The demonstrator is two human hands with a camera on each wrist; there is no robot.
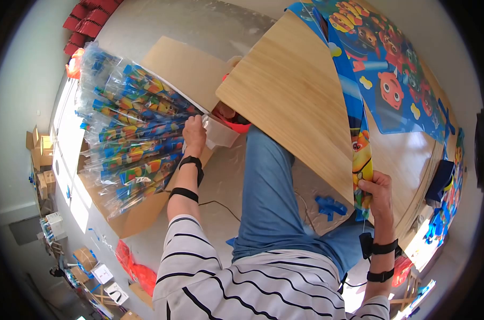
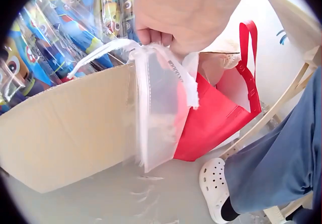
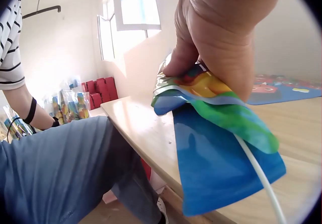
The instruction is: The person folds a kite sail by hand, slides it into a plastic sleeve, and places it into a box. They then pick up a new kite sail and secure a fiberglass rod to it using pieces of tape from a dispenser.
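My left hand (image 1: 195,136) grips the top of a stack of clear plastic bags (image 2: 156,108) at the edge of a cardboard box (image 2: 70,128). Beside it, the box holds several wrapped, colourful printed items (image 1: 140,122). In the head view my right hand (image 1: 378,194) pinches the near end of a folded, printed plastic piece (image 1: 361,152) at the table's edge. The right wrist view shows the fingers (image 3: 221,48) on its bunched yellow and green part, with a blue flap (image 3: 221,158) and a thin white stick (image 3: 259,171) below.
The wooden table (image 1: 290,80) lies ahead, with blue printed sheets (image 1: 391,69) at its far right. A red bag (image 2: 216,116) stands beside the box. A blue object (image 1: 330,207) is on the floor near the legs. Red stacked things (image 1: 90,21) are at the back left.
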